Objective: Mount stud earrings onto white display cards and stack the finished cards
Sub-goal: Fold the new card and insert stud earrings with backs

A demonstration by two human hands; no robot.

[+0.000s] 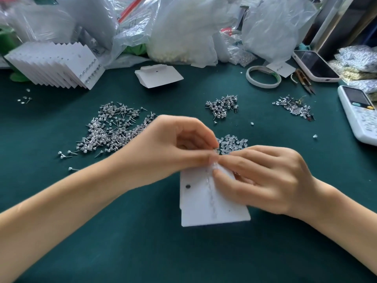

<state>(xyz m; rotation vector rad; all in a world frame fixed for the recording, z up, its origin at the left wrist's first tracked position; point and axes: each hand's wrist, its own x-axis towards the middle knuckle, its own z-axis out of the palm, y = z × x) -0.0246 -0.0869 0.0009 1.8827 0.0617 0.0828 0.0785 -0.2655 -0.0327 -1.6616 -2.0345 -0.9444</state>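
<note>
Mounting step in hand — left hand (175, 144) and right hand (263, 176) both pinch at the top edge of the white display card (212, 201) on the green table (122, 231), apparently seating a stud; next, a fresh stud from the loose pile (110, 131).

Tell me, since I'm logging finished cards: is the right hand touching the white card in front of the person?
Touching. The head view shows the right hand's fingertips pressed on the white card's upper edge, no gap.

You're getting bright, even daylight with only soft shadows. Fingertips (214, 160) smear with motion blur, and your frame edges bow, wide-angle style.
</note>
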